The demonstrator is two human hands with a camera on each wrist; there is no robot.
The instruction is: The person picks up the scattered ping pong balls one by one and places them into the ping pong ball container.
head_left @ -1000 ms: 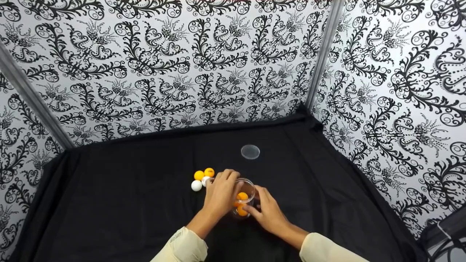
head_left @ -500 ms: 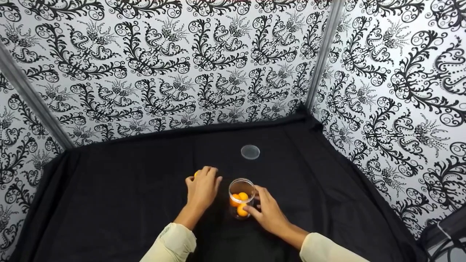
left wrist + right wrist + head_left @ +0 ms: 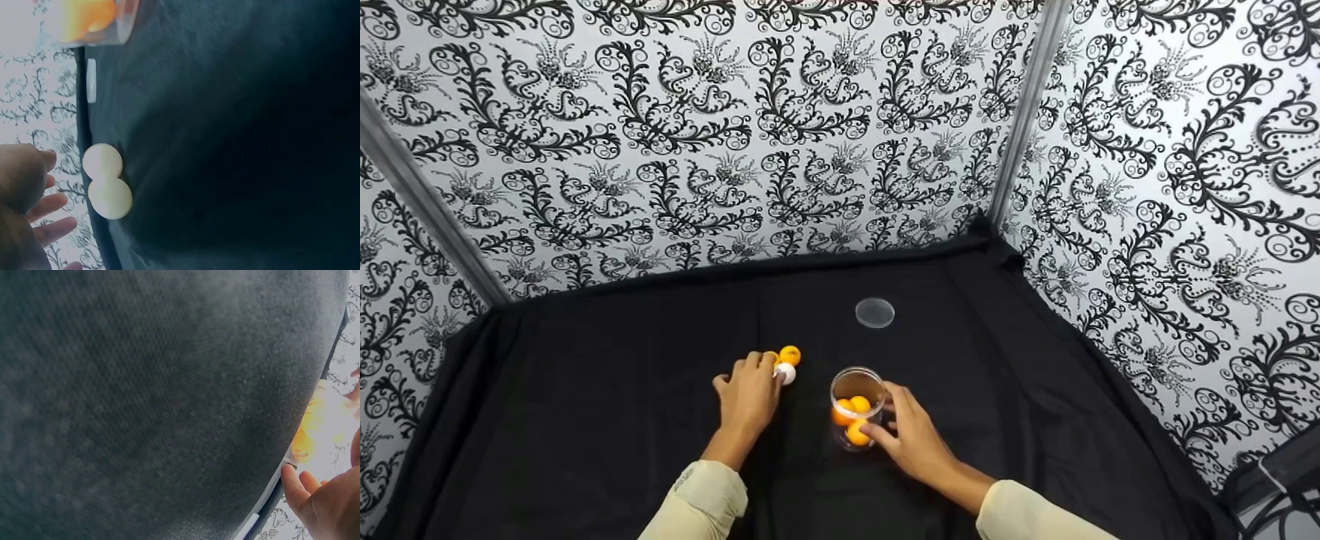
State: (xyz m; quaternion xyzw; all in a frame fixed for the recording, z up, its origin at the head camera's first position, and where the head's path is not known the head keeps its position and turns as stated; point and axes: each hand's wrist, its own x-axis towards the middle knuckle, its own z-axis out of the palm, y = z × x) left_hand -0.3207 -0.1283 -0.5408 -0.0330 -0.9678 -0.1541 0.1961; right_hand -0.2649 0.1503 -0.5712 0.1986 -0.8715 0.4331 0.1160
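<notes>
My right hand (image 3: 919, 442) holds a clear plastic jar (image 3: 858, 371) by its right side, thumb in front. Several orange ping-pong balls (image 3: 858, 433) lie low inside it. To its left, my left hand (image 3: 748, 394) hovers at a cluster of loose ping-pong balls, palm down. An orange ball (image 3: 790, 355) and a white ball (image 3: 785, 373) show past its fingers, and another orange one is mostly covered. In the left wrist view, two white balls (image 3: 110, 198) sit on the cloth, with spread fingers (image 3: 53, 229) apart from them. Glare washes out the jar (image 3: 306, 430) in the right wrist view.
A clear round lid (image 3: 875, 313) lies flat behind the jar. Black cloth (image 3: 607, 405) covers the table, creased toward the right. Patterned walls (image 3: 825, 135) stand behind and at the sides. Dark cables (image 3: 1297, 502) hang at the lower right corner.
My left hand has left the jar's mouth and moved left to the loose balls, coming down over their near-left side. The right hand and jar have stayed in place.
</notes>
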